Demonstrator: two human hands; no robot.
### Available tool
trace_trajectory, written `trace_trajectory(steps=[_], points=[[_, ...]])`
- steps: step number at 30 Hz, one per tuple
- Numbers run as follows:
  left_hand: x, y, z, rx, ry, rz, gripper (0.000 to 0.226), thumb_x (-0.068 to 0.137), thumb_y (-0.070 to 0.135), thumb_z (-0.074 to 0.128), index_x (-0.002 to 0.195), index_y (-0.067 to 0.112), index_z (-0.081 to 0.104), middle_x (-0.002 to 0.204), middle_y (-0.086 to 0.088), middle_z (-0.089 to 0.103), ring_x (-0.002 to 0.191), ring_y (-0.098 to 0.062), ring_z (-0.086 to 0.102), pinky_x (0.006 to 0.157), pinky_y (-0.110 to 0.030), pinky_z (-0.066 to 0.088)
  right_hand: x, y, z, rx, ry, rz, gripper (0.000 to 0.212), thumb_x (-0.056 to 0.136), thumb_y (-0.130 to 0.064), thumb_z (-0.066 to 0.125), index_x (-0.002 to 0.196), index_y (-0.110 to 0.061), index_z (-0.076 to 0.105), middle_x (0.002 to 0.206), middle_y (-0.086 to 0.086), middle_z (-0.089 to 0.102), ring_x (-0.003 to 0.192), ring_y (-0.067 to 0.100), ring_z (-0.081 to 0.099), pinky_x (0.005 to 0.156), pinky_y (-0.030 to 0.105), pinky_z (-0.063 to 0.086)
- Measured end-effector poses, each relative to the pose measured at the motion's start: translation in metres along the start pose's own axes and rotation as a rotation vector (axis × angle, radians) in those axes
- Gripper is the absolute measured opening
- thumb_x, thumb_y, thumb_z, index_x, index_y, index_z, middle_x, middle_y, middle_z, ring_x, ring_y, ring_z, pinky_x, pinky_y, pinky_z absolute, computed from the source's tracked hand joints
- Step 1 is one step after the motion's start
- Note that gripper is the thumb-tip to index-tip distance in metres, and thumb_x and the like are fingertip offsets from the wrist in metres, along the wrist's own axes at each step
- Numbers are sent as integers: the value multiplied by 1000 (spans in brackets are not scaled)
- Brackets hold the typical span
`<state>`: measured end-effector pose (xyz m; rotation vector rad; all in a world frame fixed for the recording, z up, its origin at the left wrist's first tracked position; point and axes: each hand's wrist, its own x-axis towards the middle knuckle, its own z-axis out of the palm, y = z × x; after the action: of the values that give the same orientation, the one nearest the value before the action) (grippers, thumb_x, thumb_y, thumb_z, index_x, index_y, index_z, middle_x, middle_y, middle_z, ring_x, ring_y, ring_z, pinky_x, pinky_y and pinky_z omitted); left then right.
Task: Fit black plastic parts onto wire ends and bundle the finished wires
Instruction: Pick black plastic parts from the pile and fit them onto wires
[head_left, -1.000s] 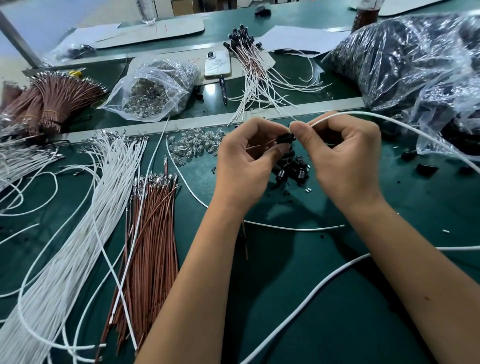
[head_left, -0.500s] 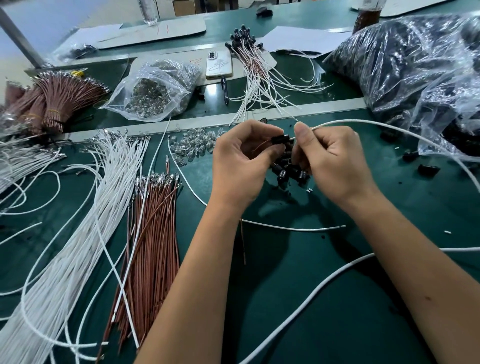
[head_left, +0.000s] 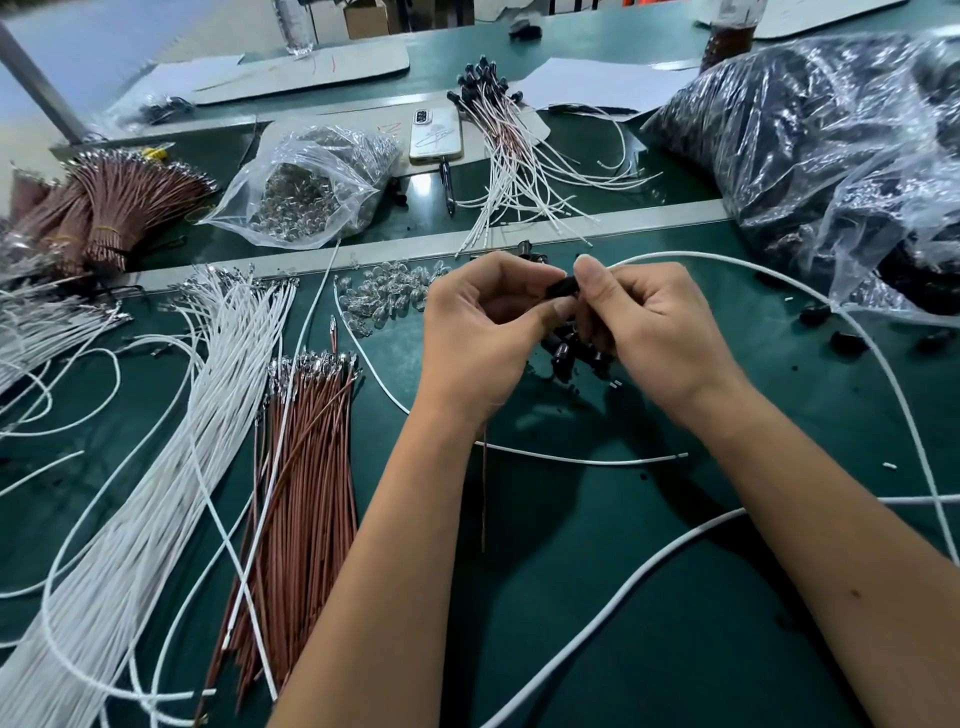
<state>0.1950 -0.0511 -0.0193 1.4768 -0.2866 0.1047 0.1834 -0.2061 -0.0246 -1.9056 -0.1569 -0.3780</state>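
Over the middle of the green table my left hand (head_left: 480, 332) pinches a small black plastic part (head_left: 563, 287) between thumb and forefinger. A thin brown wire (head_left: 484, 493) hangs down below that hand. My right hand (head_left: 652, 327) meets it from the right, pinching the end of a long white wire (head_left: 810, 296) at the part. A small pile of loose black parts (head_left: 566, 351) lies on the table right under both hands. A bundle of finished wires (head_left: 498, 130) with black ends lies fanned out at the back.
White wires (head_left: 171, 441) and brown wires (head_left: 306, 467) with metal ends lie in long heaps at the left. Small clear bulbs (head_left: 387, 293) are scattered behind the hands. A clear bag of bulbs (head_left: 306, 187), a phone (head_left: 435, 134) and a large plastic bag of black parts (head_left: 831, 145) stand farther back.
My right hand slid leftward along the white wire, closing in on the black part held by the left hand. The wire's loop at the right has shifted lower.
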Motion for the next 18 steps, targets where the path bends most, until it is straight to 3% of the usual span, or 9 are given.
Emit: trace_trajectory(steps=[4,9,11,14,18], points=[[-1,2,1,0,-1,-27,21,77,-9,81,84,9,72,85,-14,76,75,-22,72,76,-38,62,4,0,-5,246,135,41,42,97,-48,64,70,-16,61,61,3,57,48,17,44,46,28,35],[-2,5,2,7,-81,-68,21,76,-9,81,83,8,71,80,-5,75,74,-14,69,74,-26,58,3,-1,-7,166,70,-50,32,95,-38,74,67,-25,66,54,-6,57,43,7,45,43,20,35],[-2,5,1,-4,-78,-106,21,75,-8,82,82,9,72,80,-6,75,73,-14,69,71,-24,57,3,-3,-6,225,84,-8,25,94,-36,75,74,-23,68,56,-5,59,44,9,45,43,20,35],[-2,6,2,-28,-48,-142,23,74,-8,83,79,11,71,81,-11,75,70,-15,68,72,-26,57,4,-8,-9,545,145,56,22,96,-29,73,87,-10,65,64,3,65,46,12,47,41,20,35],[-3,6,2,-75,-109,-192,22,73,-6,84,82,7,69,80,-11,74,71,-17,68,68,-24,54,3,-10,-10,563,87,36,22,90,-24,76,77,-11,64,63,7,66,42,12,46,38,19,34]])
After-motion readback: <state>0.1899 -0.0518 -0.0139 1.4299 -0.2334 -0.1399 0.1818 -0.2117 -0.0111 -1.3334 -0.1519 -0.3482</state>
